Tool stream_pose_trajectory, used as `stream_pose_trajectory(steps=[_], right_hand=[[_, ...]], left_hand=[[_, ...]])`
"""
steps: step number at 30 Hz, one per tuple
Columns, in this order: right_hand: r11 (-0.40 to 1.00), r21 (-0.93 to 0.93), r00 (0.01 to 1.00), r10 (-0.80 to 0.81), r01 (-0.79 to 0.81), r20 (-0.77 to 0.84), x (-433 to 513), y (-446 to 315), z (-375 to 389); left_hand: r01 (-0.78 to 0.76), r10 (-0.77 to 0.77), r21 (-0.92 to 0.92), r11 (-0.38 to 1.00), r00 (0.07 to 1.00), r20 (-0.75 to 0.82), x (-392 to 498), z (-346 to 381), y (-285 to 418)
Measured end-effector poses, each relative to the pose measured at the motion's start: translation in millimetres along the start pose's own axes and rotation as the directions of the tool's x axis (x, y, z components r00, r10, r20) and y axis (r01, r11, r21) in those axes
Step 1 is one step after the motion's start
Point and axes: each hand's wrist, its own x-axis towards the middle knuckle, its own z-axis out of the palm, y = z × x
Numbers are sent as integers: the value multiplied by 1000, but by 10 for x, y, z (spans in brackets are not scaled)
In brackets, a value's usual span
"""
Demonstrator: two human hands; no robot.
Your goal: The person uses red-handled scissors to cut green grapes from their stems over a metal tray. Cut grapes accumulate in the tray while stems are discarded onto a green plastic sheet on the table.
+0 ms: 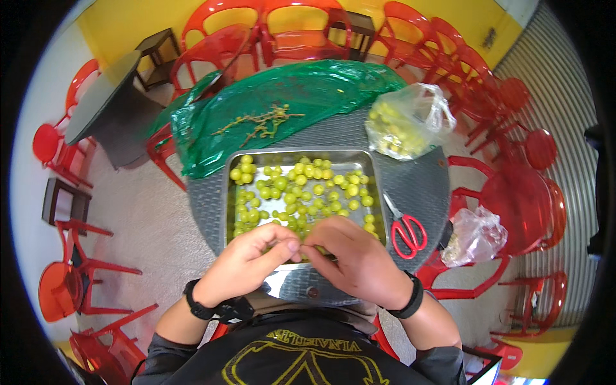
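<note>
Over the near edge of a rectangular metal tray (pixel 378 192), my left hand (pixel 257 255) and my right hand (pixel 353 260) meet with fingertips pinched together. Whatever lies between the fingertips is too small and covered to make out. Many green grapes (pixel 289 198) are spread across the tray floor, some in small bunches along its left side. My hands hide the grapes at the near side. To the right of the tray, scissors with red handles (pixel 409 236) lie on the table, blades pointing away from me.
The tray stands on a dark round woven-pattern table (pixel 207 207). Bare grape stems (pixel 264 122) lie on a green plastic sheet (pixel 322 86) at the back. A clear bag of grapes (pixel 399 125) sits back right. Another plastic bag (pixel 474 236) rests on a red chair (pixel 519 207).
</note>
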Motion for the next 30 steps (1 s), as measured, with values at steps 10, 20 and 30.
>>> stream_pose_trajectory(steps=[10,20,30], right_hand=[[975,-88,978,-202,205,45,40,-68,15],[974,-61,974,-222,219,-54,-15,-64,87],[971,-202,992,121,-126,-35,-142,-38,-149]], left_hand=[[188,-95,-404,895,966,240,25,-155,-116],[-17,30,-296,955,999,40,-107,-97,-67],[-21,463,697,717,761,-454,675,-1571,12]])
